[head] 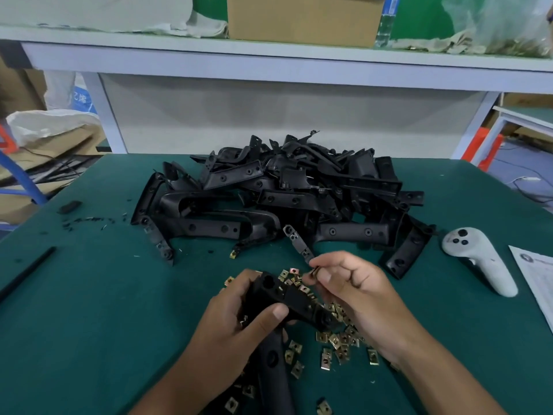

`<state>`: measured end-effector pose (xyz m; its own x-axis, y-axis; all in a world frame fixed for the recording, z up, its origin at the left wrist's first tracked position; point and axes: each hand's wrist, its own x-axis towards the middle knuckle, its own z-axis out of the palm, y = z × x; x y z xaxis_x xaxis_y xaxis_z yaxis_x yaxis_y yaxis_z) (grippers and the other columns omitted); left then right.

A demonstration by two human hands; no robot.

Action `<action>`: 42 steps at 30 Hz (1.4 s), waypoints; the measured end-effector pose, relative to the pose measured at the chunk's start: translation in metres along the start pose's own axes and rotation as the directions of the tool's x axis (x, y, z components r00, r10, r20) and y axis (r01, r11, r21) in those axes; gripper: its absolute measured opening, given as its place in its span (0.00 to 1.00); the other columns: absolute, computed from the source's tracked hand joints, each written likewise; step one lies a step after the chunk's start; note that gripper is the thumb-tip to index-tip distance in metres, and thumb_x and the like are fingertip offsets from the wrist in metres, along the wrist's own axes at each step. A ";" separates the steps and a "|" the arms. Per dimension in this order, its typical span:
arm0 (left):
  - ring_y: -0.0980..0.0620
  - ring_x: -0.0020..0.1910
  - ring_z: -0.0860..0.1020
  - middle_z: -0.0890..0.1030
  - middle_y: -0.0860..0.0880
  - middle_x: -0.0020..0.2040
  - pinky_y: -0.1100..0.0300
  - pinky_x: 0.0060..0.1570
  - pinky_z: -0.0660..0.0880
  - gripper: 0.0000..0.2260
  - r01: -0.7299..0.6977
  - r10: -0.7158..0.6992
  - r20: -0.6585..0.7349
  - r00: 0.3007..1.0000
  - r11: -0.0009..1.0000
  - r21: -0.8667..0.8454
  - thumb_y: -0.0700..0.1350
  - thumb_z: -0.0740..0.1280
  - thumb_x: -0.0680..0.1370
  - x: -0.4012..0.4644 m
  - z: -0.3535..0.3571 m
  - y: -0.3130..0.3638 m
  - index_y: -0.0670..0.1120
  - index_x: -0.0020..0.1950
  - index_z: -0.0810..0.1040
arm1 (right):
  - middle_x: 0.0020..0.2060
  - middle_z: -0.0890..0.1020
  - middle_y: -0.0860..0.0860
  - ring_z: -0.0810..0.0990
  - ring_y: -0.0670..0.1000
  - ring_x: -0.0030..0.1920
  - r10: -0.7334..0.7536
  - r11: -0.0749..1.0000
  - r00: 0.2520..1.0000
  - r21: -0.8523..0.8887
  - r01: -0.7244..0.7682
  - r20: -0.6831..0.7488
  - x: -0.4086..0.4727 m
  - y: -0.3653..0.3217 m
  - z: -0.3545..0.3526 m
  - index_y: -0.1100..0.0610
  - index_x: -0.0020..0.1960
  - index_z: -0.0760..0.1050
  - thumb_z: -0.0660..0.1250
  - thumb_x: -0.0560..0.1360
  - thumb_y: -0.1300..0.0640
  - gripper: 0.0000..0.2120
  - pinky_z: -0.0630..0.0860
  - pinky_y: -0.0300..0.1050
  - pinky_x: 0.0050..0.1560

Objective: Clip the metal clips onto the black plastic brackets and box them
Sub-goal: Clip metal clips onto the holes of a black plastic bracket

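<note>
My left hand [239,313] grips a black plastic bracket [294,299] just above the green table, with its long end running down toward me. My right hand [356,292] pinches one small metal clip [314,270] between thumb and forefinger, close to the bracket's upper end. Several loose brass-coloured metal clips [338,339] lie scattered under and around both hands. A large pile of black brackets [284,193] fills the middle of the table beyond my hands.
A white handheld controller [478,259] lies at the right, beside a printed sheet [535,280] at the table's edge. A black strip [27,272] and small black scraps [86,220] sit at the left. A cardboard box [302,19] stands on the shelf behind.
</note>
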<state>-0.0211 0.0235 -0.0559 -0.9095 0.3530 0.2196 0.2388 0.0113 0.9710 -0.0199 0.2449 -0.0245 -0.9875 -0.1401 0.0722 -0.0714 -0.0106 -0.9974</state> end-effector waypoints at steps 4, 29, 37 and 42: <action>0.59 0.41 0.82 0.83 0.57 0.43 0.66 0.40 0.77 0.12 -0.007 0.009 0.056 0.998 1.000 -0.026 0.66 0.68 0.77 -0.002 0.007 0.002 0.60 0.51 0.80 | 0.43 0.86 0.47 0.82 0.43 0.43 -0.004 1.000 1.000 0.018 0.003 0.018 -0.002 0.000 0.004 0.47 0.54 0.85 0.76 0.70 0.39 0.17 0.77 0.36 0.45; 0.40 0.44 0.84 0.82 0.37 0.48 0.45 0.43 0.82 0.17 0.105 -0.063 0.170 0.983 0.963 -0.249 0.58 0.72 0.78 -0.002 0.009 -0.003 0.47 0.57 0.80 | 0.49 0.87 0.52 0.86 0.49 0.50 -0.018 1.000 0.993 0.019 0.016 0.112 -0.010 -0.010 0.012 0.49 0.51 0.87 0.74 0.73 0.49 0.09 0.80 0.38 0.49; 0.47 0.42 0.82 0.83 0.45 0.45 0.51 0.42 0.81 0.15 0.002 0.000 0.016 1.000 0.986 -0.167 0.62 0.71 0.75 -0.002 0.011 -0.001 0.51 0.51 0.80 | 0.61 0.84 0.50 0.80 0.51 0.65 0.008 0.999 0.972 0.036 -0.016 0.236 -0.011 -0.002 0.006 0.49 0.62 0.83 0.64 0.80 0.38 0.20 0.75 0.46 0.66; 0.46 0.41 0.84 0.85 0.45 0.45 0.55 0.39 0.81 0.10 0.034 -0.029 0.028 0.999 0.976 -0.217 0.55 0.69 0.78 -0.001 0.010 0.006 0.50 0.52 0.79 | 0.66 0.77 0.44 0.72 0.48 0.72 0.020 0.996 0.952 -0.086 0.006 0.307 -0.008 0.000 -0.001 0.43 0.68 0.79 0.57 0.79 0.32 0.25 0.65 0.50 0.72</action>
<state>-0.0158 0.0323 -0.0512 -0.9061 0.3786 0.1886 0.1281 -0.1795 0.9754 -0.0121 0.2474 -0.0253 -0.8980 -0.4373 0.0487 -0.0896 0.0734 -0.9933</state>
